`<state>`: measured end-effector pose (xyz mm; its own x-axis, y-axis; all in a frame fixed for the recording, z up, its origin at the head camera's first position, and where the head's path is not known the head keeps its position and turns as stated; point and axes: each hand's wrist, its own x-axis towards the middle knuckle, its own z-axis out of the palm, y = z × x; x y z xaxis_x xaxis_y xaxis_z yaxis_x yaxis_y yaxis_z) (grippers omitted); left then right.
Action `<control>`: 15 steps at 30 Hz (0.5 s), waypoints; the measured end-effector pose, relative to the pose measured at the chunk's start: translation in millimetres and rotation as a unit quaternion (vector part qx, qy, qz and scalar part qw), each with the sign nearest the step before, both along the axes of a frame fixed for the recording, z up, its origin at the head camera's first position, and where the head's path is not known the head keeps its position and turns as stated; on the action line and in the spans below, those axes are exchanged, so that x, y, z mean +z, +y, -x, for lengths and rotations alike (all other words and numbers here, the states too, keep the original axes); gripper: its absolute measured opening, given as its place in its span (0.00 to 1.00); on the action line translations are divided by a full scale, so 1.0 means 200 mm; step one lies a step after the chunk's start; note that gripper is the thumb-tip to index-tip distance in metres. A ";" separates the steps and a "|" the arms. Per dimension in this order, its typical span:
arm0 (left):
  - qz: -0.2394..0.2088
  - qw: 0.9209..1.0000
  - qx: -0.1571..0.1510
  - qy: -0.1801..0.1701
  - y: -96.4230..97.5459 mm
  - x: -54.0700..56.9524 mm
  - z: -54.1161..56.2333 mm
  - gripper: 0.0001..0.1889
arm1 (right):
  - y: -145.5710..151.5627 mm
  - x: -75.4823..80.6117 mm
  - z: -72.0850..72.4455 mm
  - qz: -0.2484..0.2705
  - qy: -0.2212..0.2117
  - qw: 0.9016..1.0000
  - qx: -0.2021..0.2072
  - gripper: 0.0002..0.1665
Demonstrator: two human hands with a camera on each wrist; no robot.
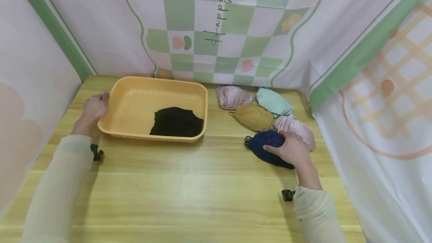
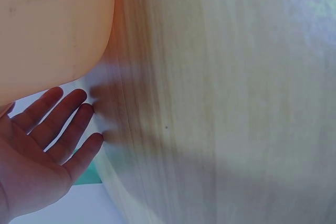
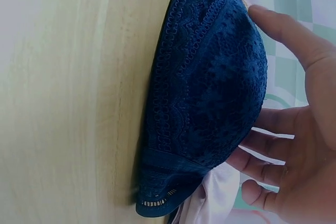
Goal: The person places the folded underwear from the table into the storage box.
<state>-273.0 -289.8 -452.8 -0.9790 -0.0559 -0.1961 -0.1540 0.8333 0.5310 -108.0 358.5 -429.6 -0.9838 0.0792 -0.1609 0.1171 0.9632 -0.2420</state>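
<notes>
In the head view, the navy lace bra point(image 1: 264, 147) lies at the near end of a cluster on the right of the wood-grain worktop point(image 1: 189, 190), just nearer than the mustard bra point(image 1: 254, 118) and beside a pink satin bra point(image 1: 291, 124). Its long axis slants from the looped straps at upper left to a tip at lower right, and the right hand point(image 1: 295, 147) reaches over its right part, so most of it lies to the left of the palm. The right hand is clearly the nearer; the left hand point(image 1: 95, 107) is well apart, at the left end of a yellow plastic tray point(image 1: 135, 104) with a black garment point(image 1: 176, 122) inside. In the left wrist view, the left hand's fingers are extended and loose beside the tray's outer wall; whether they bear on it cannot be told. In the right wrist view, the bra's long axis runs nearly top to bottom, its flat side toward the worktop and its dome facing the spread, ungrasping right hand. The thumb point(image 3: 286, 30) meets the upper part of the dome's edge, the other fingers pass behind lower down, and a gap separates palm from lace.
</notes>
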 end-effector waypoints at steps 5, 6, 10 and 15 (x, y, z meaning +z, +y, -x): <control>-0.002 1.000 -0.001 -0.004 0.00 0.00 0.00 0.44 | 0.00 -0.02 0.00 0.008 -0.008 1.000 0.013 0.68; -0.001 1.000 -0.001 -0.005 0.00 0.00 0.00 0.44 | 0.00 -0.02 -0.01 0.007 -0.013 1.000 0.013 0.69; -0.001 1.000 -0.003 -0.005 0.00 0.00 -0.01 0.44 | 0.00 -0.03 -0.01 -0.001 -0.032 0.999 0.006 0.74; -0.015 1.000 0.002 -0.009 0.00 0.00 0.00 0.44 | 0.01 -0.04 -0.01 -0.016 -0.051 0.998 0.013 0.74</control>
